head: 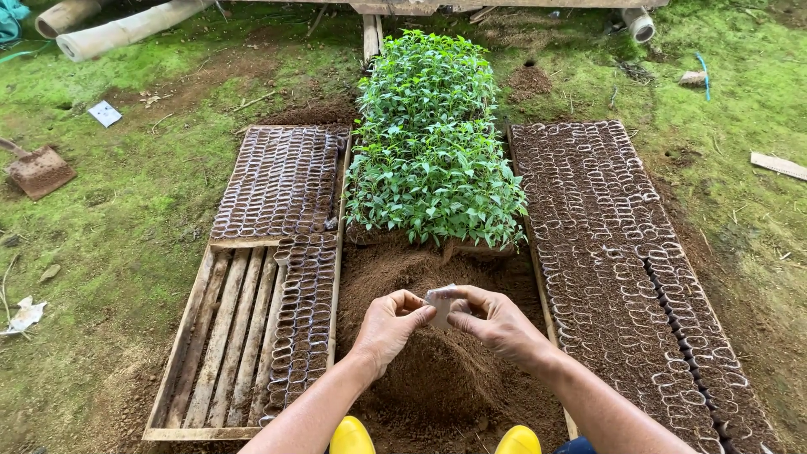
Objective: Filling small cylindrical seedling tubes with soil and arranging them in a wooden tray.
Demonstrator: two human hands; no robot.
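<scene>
Both my hands meet over a mound of brown soil (437, 370). My left hand (388, 324) and my right hand (496, 319) pinch a small clear plastic seedling bag (440, 303) between their fingertips, held just above the soil. Beyond the mound stands a dense bed of green seedlings (433, 143). My yellow boots (351, 437) show at the bottom edge.
A wooden slatted tray (214, 336) on the left holds rows of small bags (282, 181). On the right lies a long bed of soil-filled bags (622, 252). A trowel (38, 171) lies far left on mossy ground (118, 227); pipes (126, 29) lie at the top.
</scene>
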